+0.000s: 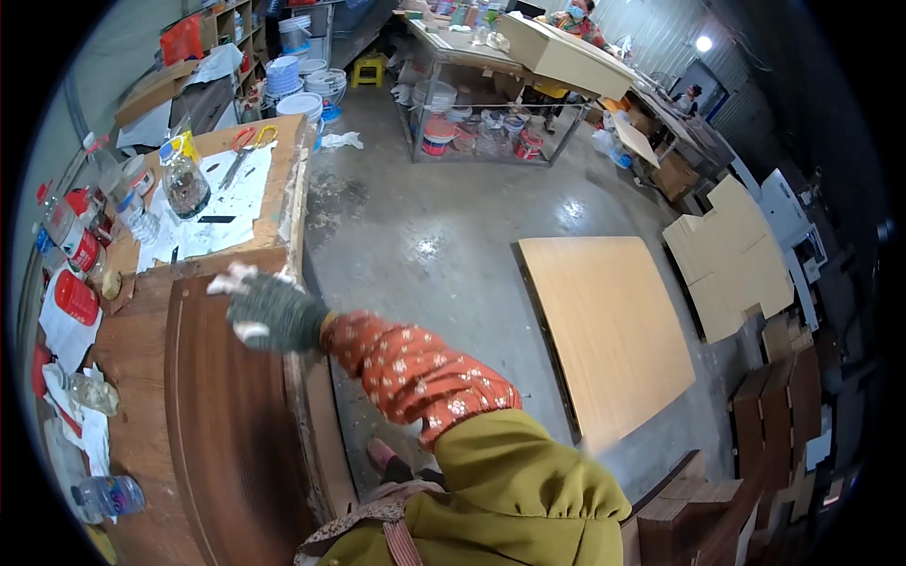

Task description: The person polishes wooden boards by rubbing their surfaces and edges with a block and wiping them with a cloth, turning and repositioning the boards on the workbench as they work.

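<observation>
My right hand (274,313), in a dark grey-green knitted glove, reaches left over the far end of a brown wooden panel (226,424). It seems closed on a crumpled white rag (232,275), whose pale bits show at the fingers; the hand is slightly blurred. Whether the rag touches the panel, I cannot tell. The panel lies lengthwise on the wooden workbench (137,354) and has a raised edge on its left. A red sleeve cover with white flowers wraps my forearm. My left hand is out of view.
Beyond the panel, white paper (222,212) carries a plastic bottle of dark liquid (186,186) and orange-handled scissors (247,141). Bottles line the bench's left side. A light wooden board (609,330) lies to the right, above the floor. Other people work at far tables.
</observation>
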A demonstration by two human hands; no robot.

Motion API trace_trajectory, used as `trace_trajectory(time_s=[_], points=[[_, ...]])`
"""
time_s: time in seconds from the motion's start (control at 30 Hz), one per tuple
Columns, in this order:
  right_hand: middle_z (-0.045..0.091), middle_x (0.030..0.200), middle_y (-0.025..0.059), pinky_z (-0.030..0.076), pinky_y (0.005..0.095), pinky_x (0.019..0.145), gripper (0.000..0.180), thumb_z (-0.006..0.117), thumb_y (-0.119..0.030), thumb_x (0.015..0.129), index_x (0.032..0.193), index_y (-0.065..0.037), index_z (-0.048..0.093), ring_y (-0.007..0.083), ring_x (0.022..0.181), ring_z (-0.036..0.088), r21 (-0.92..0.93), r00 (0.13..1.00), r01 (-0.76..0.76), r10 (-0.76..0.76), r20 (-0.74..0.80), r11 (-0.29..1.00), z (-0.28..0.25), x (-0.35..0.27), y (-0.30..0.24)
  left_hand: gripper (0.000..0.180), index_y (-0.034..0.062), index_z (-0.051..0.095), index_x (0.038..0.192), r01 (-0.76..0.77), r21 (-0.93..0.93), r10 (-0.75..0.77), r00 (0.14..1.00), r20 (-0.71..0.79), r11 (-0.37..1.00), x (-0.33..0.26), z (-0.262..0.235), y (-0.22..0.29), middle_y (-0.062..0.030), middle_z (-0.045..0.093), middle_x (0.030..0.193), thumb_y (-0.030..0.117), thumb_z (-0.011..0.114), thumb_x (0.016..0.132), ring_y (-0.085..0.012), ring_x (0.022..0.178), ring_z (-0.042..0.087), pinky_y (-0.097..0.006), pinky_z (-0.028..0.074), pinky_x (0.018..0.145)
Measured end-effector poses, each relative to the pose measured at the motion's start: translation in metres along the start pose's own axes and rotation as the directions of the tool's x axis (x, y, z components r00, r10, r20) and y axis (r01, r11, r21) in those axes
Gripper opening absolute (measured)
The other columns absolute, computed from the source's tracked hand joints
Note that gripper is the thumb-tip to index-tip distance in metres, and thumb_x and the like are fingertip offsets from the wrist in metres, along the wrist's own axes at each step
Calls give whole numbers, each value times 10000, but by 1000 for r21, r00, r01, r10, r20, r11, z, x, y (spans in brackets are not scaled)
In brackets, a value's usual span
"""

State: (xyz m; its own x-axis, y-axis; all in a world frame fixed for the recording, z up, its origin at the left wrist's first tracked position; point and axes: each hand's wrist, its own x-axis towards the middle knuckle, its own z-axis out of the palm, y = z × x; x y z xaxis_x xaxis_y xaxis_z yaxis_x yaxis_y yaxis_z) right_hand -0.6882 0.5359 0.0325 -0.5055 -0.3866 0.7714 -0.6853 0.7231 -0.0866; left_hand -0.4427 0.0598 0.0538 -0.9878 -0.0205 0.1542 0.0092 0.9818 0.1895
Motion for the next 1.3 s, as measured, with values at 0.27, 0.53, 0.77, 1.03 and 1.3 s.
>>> trace_trajectory(time_s=[0.27,0.53,0.77,1.03,1.3], points=[[620,1014,129,471,437,846,250,576,-295,845,1030,-126,593,341,963,594,-15,890,-422,417,186,907,29,3,103,475,-84,368,1378,-112,75,105,991,85,991,-6,-6,-7,-257,434,1401,129,448,960,-454,1305,381,-512,279,1107],[589,1212,75,509,394,867,437,585,-180,903,1317,-64,508,287,1025,581,175,912,220,-266,312,960,37,64,32,524,-15,355,1413,162,291,-158,987,-38,943,6,25,40,-172,409,1447,176,494,946,-377,1349,349,-505,195,1145],[568,1224,38,419,380,946,101,612,-245,795,843,-169,658,237,1034,532,511,862,324,-471,187,796,107,122,1,577,8,312,1448,326,327,-324,944,-62,887,11,34,74,-147,357,1488,229,483,943,-370,1392,273,-522,135,1155],[606,1204,138,394,437,993,318,585,-302,913,1138,-79,605,336,1147,526,261,792,-320,106,601,910,140,163,86,614,1,286,1465,409,287,-433,901,24,866,-7,27,151,-239,269,1509,290,460,952,-407,1410,221,-535,119,1156],[530,1259,63,318,457,1066,318,645,-260,842,1106,-94,583,342,1208,438,582,797,255,-509,325,772,137,155,-18,522,-39,436,1360,448,203,-414,890,-191,870,-23,30,176,-256,418,1409,268,482,940,-437,1325,369,-547,215,1122]])
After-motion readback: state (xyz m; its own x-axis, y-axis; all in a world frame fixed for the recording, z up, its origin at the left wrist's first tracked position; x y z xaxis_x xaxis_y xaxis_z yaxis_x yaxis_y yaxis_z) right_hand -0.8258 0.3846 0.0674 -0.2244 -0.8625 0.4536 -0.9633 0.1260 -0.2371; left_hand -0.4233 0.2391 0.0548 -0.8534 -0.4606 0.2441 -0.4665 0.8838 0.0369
